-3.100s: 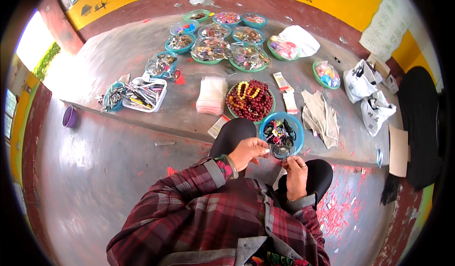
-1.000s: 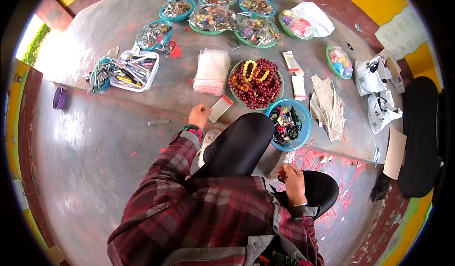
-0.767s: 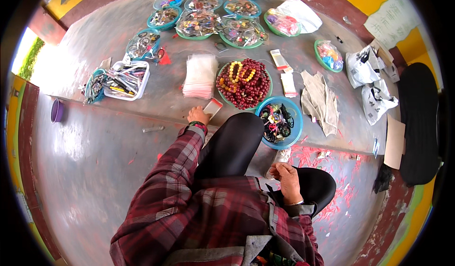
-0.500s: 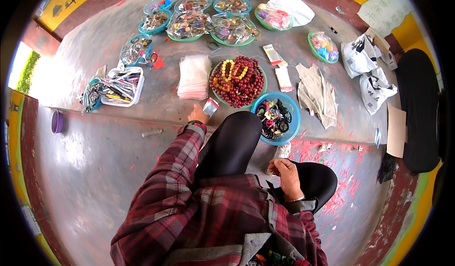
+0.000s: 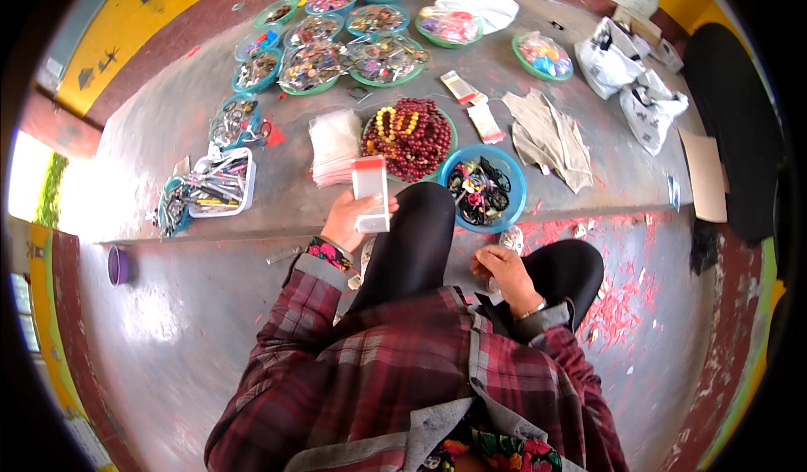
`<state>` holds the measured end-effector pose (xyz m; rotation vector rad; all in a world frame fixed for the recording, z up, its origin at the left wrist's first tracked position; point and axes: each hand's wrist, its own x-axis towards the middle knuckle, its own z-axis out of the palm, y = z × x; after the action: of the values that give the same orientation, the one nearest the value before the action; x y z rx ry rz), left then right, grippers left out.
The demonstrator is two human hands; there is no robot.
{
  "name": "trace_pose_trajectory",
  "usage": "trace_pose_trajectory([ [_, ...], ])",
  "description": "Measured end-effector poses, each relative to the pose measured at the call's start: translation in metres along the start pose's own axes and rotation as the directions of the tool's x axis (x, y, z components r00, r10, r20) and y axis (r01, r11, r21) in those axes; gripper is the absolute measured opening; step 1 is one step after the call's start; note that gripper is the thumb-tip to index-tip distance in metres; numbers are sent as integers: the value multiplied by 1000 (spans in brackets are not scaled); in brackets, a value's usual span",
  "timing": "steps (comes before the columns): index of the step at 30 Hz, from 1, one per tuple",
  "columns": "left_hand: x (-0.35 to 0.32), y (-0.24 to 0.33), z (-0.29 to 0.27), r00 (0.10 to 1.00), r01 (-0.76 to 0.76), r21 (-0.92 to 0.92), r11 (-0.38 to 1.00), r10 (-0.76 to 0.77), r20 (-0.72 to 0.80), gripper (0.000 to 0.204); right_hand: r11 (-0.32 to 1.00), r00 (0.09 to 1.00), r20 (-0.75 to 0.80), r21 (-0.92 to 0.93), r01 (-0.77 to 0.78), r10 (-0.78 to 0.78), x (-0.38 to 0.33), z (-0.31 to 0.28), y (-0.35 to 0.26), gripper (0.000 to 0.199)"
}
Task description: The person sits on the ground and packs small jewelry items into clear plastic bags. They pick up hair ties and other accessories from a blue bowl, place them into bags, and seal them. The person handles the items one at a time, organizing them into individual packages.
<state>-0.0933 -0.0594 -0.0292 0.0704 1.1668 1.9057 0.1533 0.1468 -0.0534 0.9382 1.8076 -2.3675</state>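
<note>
left hand (image 5: 340,222) pinching red-topped white packet (image 5: 370,188), underside hidden, right hand (image 5: 509,274) curled, cannot tell its grip

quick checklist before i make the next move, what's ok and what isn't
1. Packet secure: ok, the white packet with a red end is gripped in the left hand.
2. Right hand free: cannot tell, its fingers are curled and could hide something small.
3. Blue basin upright: ok, it stands on the ledge beyond the knees, with black and coloured loops inside.
4. Clear bags in a pile: ok, stacked left of the dark red beads.
5. Floor free of litter: not ok, red scraps are strewn at the right.
</note>
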Motion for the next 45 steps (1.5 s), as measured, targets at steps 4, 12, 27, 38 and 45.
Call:
trace_pose_trajectory([
  [4,-18,-23,68,970,71,46,996,-80,231,31,987,984,-76,11,160,-159,-6,16,-22,27],
  [12,-28,-105,113,933,81,232,969,-156,325,24,925,921,-234,151,349,-310,-13,10,-21,20],
  [27,-26,-112,111,929,121,260,958,-202,310,28,932,865,-349,-79,355,-359,-13,3,-12,21],
  [38,-23,-109,107,913,267,127,955,-293,286,25,219,500,-14,-909,354,-866,-33,16,-33,13],
  [45,-21,-109,105,923,180,196,964,-234,305,29,446,604,-60,-732,515,-795,-26,19,-27,10],
])
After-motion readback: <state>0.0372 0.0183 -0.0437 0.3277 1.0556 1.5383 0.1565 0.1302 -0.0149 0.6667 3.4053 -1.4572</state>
